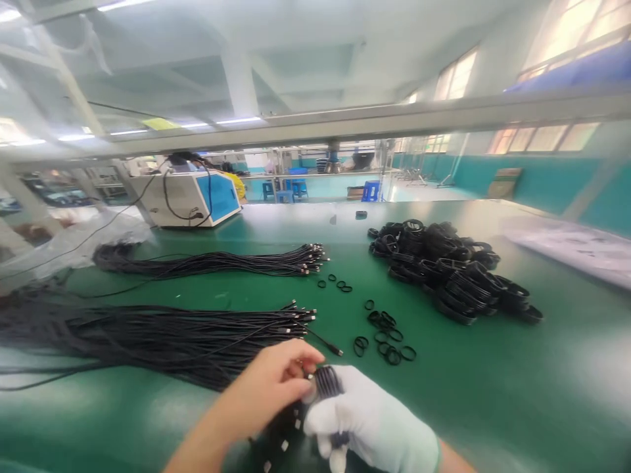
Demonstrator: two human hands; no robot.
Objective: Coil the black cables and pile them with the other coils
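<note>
My right hand (365,414), in a white glove, is wrapped around a coiled black cable (327,381). My bare left hand (273,378) meets the coil from the left, its thumb and fingers closed on the cable near a pale tip. The exact grip there is partly hidden. Below the hands, several pale connector ends (284,445) show against dark cables. Just beyond lies a bundle of long straight black cables (172,338), one plug end (338,351) sticking out to the right. Small black rings (393,356) are scattered ahead of my right hand.
A large heap of coiled black cables (444,263) lies at the right on the green table (517,387). Farther back is a second straight cable bundle (221,263). A white and blue machine (192,200) stands back left. Plastic sheeting (576,246) lies far right. A shelf beam (315,128) crosses above.
</note>
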